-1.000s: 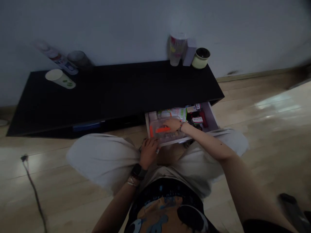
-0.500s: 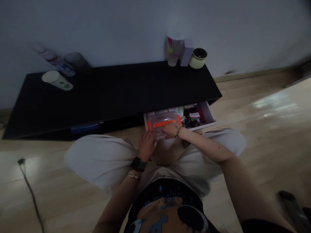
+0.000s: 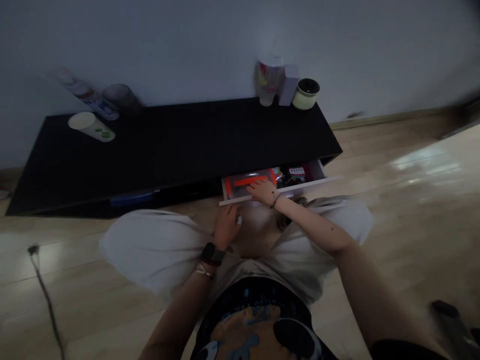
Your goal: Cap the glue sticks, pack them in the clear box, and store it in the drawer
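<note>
**A:** Grey wall [image 3: 187, 45] behind, pale wood floor [image 3: 408, 220] around, a low black counter [image 3: 180, 145] standing along the wall. First item?

**B:** One white drawer [image 3: 317, 171], standing part way out of the counter. A clear plastic box [image 3: 247, 179] with an orange strip is sitting at its left end, its far side passing out of view under the counter's edge. Packets and red-and-black packaging [image 3: 296, 176] are crowding the right end, too dim to identify.

**A:** Hands?

**B:** Right hand [image 3: 262, 192]: open, fingers lying loosely across the drawer's front edge, just above the box. Left hand [image 3: 226, 226]: lower down, just below the drawer front, fingers curled, with a small white object [image 3: 239, 220] showing at the fingertips. I cannot tell whether it is gripping that.

**A:** Status?

**B:** The drawer is standing part open, showing only a strip of its contents. The box is lying inside it, in neither hand.

**A:** Room for moving?

**B:** Tight at the front. The counter's edge is hanging close over the drawer, and the knees of the pale trousers [image 3: 157, 250] are sitting just before its front edge. To the right, the floor is opening out widely. A plastic cup [image 3: 268, 82] and a pale green pot [image 3: 305, 94] are standing well back on the counter.
</note>
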### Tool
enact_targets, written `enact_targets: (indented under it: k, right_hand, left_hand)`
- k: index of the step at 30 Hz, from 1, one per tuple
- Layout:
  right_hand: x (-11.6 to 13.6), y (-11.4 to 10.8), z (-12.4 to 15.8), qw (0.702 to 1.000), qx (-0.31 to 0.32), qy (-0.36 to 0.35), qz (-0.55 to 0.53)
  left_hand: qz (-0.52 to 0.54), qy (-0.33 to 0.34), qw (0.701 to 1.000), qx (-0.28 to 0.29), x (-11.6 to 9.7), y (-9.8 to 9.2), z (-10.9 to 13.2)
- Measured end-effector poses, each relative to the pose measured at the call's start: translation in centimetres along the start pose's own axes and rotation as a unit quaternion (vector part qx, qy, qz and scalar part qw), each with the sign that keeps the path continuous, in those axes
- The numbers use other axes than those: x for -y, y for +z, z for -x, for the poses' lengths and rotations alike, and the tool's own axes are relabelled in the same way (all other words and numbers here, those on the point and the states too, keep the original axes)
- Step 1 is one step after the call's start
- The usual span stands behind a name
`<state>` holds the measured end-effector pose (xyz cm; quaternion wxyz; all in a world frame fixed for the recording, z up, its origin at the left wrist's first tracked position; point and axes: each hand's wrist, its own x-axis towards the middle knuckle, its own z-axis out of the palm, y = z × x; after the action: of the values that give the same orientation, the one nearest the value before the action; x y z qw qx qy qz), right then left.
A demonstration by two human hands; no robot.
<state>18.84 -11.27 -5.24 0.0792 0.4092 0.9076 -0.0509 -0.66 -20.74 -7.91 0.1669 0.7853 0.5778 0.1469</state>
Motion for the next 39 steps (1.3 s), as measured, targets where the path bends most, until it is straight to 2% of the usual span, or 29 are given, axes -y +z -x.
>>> enact_targets:
  k: [4,7,14,17,22,32,39]
  right_hand:
    - [-0.3,0.1,-0.7,0.998,0.01,0.055,-0.014]
    - [-0.3,0.2,-1.0,0.994,0.028,0.098,-0.033]
    - [-1.0,1.0,-1.6,0.988,0.062,0.13,-0.052]
    - [-1.5,1.6,-1.7,0.99,0.044,0.123,-0.047]
    - [-2.4,2.5,-1.8,0.992,0.019,0.116,-0.048]
    - [-3.4,2.9,-2.6,0.989,0.023,0.133,-0.056]
    - [-3.2,2.7,-1.9,0.985,0.074,0.14,-0.063]
  left_hand:
    - [-0.022,0.007,0.994,0.111,0.7,0.3,-2.2]
    - [-0.031,-0.026,0.989,0.142,1.7,0.8,-4.3]
    - [-0.032,-0.056,0.991,0.119,3.2,0.5,-7.7]
    - [-0.039,-0.062,0.99,0.123,3.4,0.1,-8.5]
    - [-0.052,-0.071,0.988,0.13,3.9,-0.1,-9.4]
    - [-0.052,-0.077,0.987,0.133,4.8,0.5,-10.9]
    - [-0.054,-0.083,0.986,0.135,4.7,0.4,-10.8]
